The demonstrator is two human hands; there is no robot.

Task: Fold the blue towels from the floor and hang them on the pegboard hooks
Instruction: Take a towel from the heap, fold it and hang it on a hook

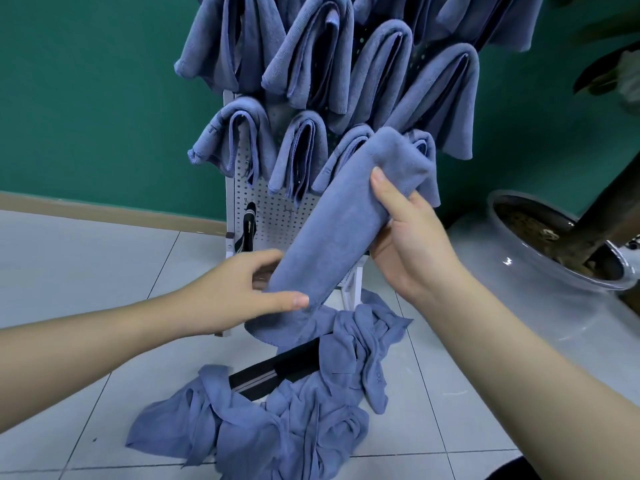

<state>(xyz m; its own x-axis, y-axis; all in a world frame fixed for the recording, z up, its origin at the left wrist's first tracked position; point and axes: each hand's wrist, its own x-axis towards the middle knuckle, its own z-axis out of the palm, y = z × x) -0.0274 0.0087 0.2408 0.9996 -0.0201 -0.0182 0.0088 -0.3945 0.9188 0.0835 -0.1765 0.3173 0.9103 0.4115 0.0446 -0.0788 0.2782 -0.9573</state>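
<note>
Both hands hold one folded blue towel point(341, 230) in the air in front of the white pegboard point(273, 216), tilted so that its upper end points up and to the right and its lower end hangs down to the left. The right hand point(405, 237) grips the upper part, thumb lying across the front of the cloth and fingers wrapped behind it. The left hand point(249, 289) pinches the lower end, thumb pressed on the front near the bottom edge and fingers curled behind the fold. Behind the held towel, the pegboard stands on the tiled floor point(104, 265) against a green wall point(86, 98), and many folded towels point(311, 64) already hang from its hooks in crowded rows, some overlapping. A dark strap point(247, 226) hangs on the lower left of the board. On the floor below the hands lies a crumpled heap of unfolded blue towels point(277, 420), with a black band striped in grey point(273, 374) lying across it, partly covered by cloth. To the right stands a glass bowl point(554, 258) of soil holding a thick plant stem point(609, 216), well apart from the heap.
</note>
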